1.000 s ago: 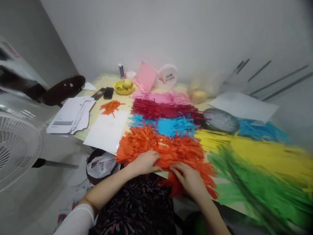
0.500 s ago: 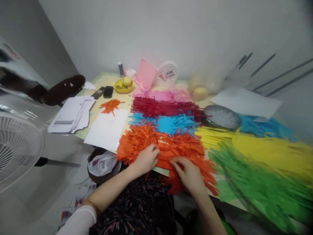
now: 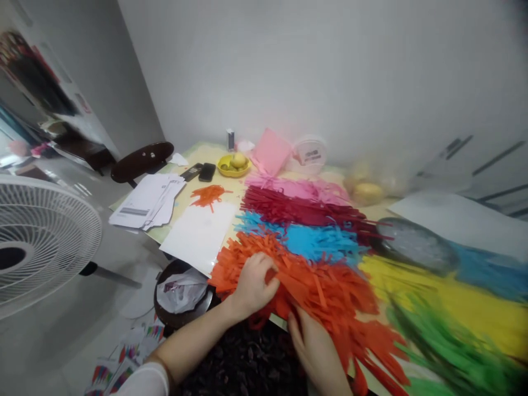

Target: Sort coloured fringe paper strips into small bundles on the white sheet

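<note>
A heap of orange fringed paper (image 3: 330, 286) lies at the table's near edge, its strips spreading left and right. My left hand (image 3: 256, 281) rests over its left part, thumb and fingers curled together on the orange paper. Lower and to the right, my right hand (image 3: 311, 341) reaches under the fringe. Its fingertips are covered by orange strips, so its grip is hidden. Behind the heap lie blue fringed paper (image 3: 317, 242), dark red fringe (image 3: 297, 206) and pink fringe (image 3: 317, 190).
Yellow fringe (image 3: 457, 297) and blurred green fringe (image 3: 449, 341) cover the right side. White sheets (image 3: 198, 234), a paper stack (image 3: 144, 203), orange scraps (image 3: 208, 195), a phone (image 3: 207, 172) and a yellow fruit dish (image 3: 233, 172) sit left. A fan (image 3: 45, 247) stands beside the table.
The view has swung left, moving everything right and down. My right hand has slid under the orange fringe, where its fingertips no longer show. Orange strips have shifted over toward the right.
</note>
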The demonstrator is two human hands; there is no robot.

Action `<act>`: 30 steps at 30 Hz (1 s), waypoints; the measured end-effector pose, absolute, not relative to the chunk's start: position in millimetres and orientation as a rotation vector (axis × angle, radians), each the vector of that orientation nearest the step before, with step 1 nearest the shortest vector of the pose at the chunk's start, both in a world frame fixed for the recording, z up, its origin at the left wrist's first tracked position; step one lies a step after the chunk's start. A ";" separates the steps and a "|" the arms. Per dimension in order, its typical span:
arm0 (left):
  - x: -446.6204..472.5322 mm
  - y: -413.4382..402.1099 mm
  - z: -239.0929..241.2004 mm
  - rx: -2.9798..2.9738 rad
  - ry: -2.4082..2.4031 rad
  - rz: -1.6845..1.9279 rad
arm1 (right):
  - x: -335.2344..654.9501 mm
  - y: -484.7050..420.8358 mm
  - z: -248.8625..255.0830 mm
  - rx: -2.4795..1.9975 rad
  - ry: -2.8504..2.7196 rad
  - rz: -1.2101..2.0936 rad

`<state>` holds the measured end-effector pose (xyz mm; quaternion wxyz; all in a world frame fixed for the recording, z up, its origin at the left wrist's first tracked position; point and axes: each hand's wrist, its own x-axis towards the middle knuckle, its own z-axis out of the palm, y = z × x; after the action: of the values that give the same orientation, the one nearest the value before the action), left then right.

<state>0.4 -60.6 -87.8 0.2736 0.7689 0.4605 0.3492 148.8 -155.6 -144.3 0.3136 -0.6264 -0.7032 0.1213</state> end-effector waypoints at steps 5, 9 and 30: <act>-1.7 -54.5 -88.6 2.092 1.135 0.824 | 139.7 -160.8 -132.8 -1.457 -1.832 0.068; 3.2 -56.1 -88.0 2.086 1.120 0.798 | 134.1 -153.0 -136.7 -1.627 -1.819 0.036; -88.3 66.5 23.5 1.695 1.107 1.391 | 172.2 -155.4 -160.9 -1.728 -1.148 0.846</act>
<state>-88.3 66.5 23.5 0.3358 0.6501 0.4244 0.5334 172.2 -155.4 -160.9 0.4354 -0.6942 -0.4614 0.3401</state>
